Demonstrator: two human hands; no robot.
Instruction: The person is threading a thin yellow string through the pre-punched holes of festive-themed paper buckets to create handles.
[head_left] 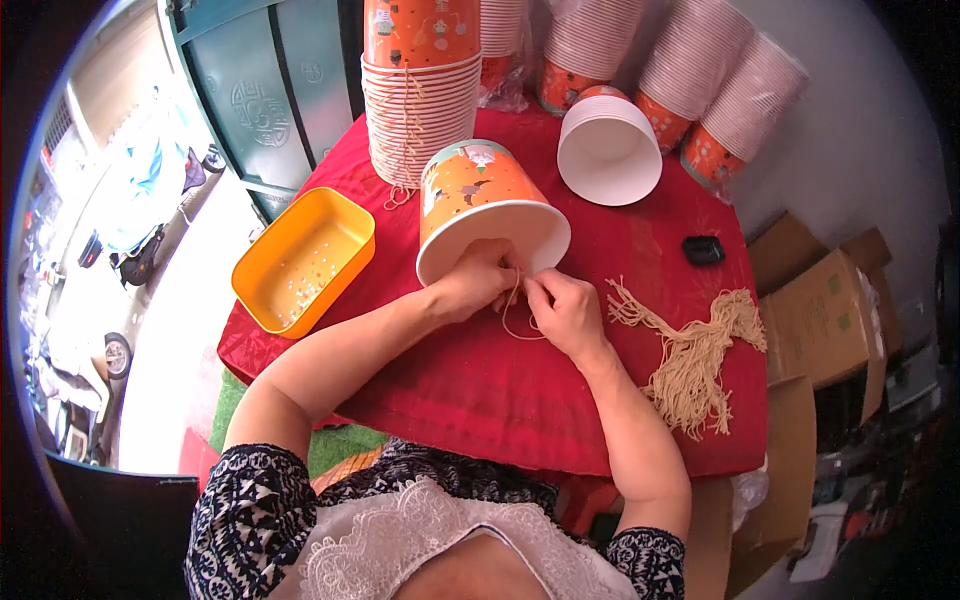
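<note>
An orange printed paper bucket (485, 190) lies tipped on the red-covered table, its white mouth facing me. My left hand (482, 276) is at the lower rim, partly inside the mouth, fingers closed on a thin beige cord (507, 322). Just to the right, my right hand (566, 310) pinches the same cord at the rim. A loop of it hangs below the fingertips. Whether the cord passes through the bucket wall is hidden by my fingers. Beyond my right hand lies a bundle of loose beige cords (700, 360).
A yellow tub (362, 222) with small white bits stands at left. Behind the bucket rise a tall stack of corded buckets (420, 110), a tipped white-mouthed stack (612, 155) and several plastic-wrapped stacks (690, 60). A small black object (703, 250) lies at right; cardboard boxes (820, 320) stand beyond the table.
</note>
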